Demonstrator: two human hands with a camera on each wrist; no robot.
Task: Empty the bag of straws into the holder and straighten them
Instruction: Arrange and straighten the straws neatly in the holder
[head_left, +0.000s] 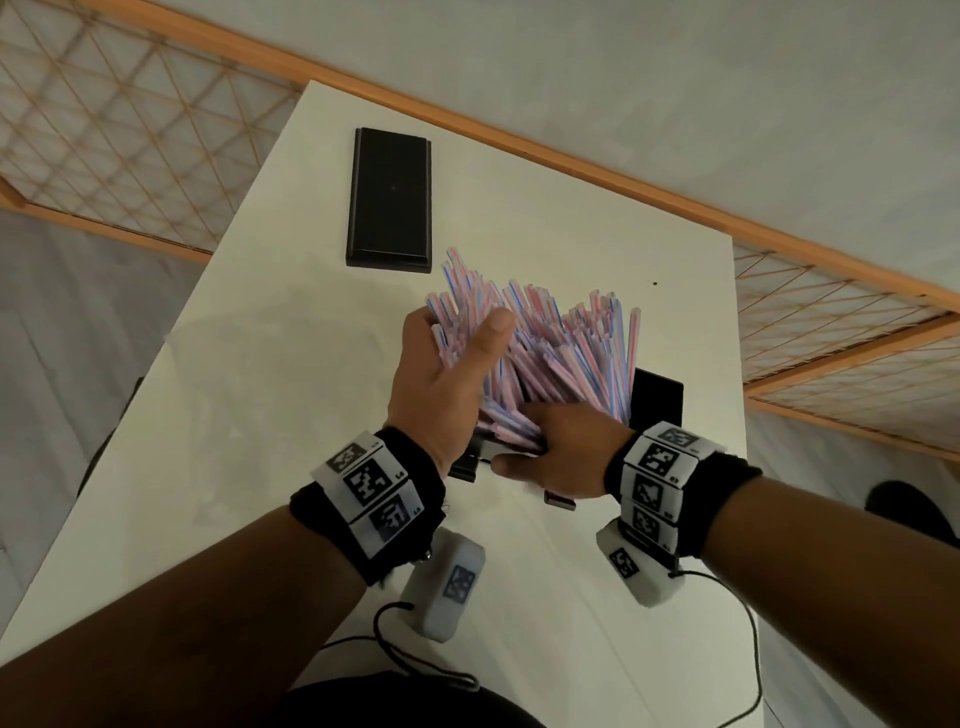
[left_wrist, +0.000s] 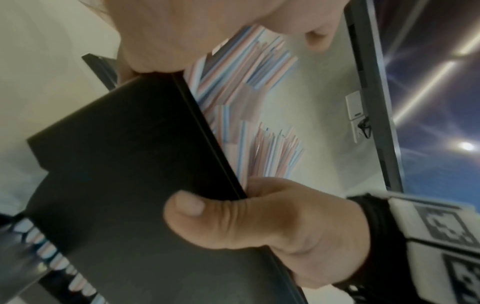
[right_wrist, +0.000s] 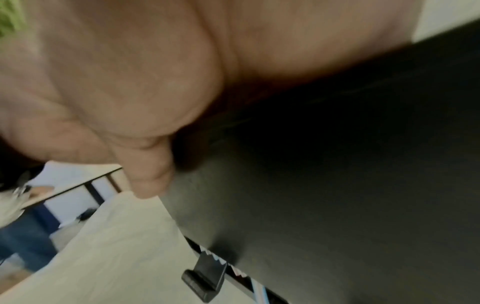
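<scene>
A bundle of pink-, blue- and white-striped plastic straws (head_left: 545, 353) stood fanned in the black box-shaped holder (head_left: 657, 397). The left hand (head_left: 441, 374) curled around straws at the holder's left side; the right hand (head_left: 561, 452) gripped its near wall, thumb on the outer face. Beyond the holder lay a flat black rectangular lid (head_left: 389, 200).

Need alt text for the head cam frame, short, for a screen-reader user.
A person's left hand cups a splayed bunch of pink, blue and white striped plastic straws standing in a black box-shaped holder, while the right hand grips the holder's near edge. Both stand on a white table, where a flat black rectangular lid lies farther back.
</scene>
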